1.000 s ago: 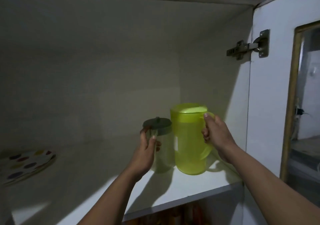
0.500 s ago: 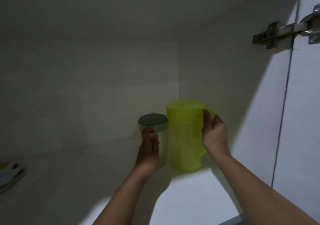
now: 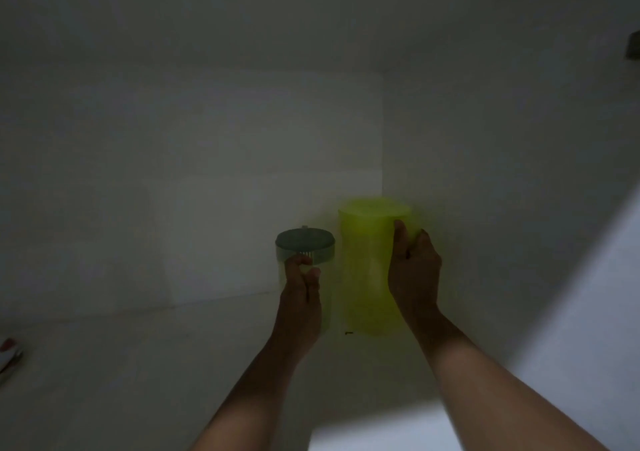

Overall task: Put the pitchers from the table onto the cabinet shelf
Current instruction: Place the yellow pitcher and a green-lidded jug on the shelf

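Two pitchers stand side by side deep on the white cabinet shelf [image 3: 145, 374], near the back right corner. The clear pitcher [image 3: 306, 251] has a grey lid, and my left hand [image 3: 301, 298] is closed around its handle. To its right is the taller yellow-green pitcher [image 3: 367, 270], which looks blurred. My right hand [image 3: 414, 270] grips its handle on the right side. Both handles are hidden under my fingers.
The cabinet's back wall and right side wall [image 3: 502, 173] close in right behind and beside the pitchers. The edge of a patterned plate [image 3: 8, 357] shows at the far left of the shelf. A hinge [image 3: 633, 45] peeks in at the upper right.
Both hands have pushed the pitchers further back toward the corner. The view has moved deeper into the cabinet, so the plate and hinge have slid toward the edges.
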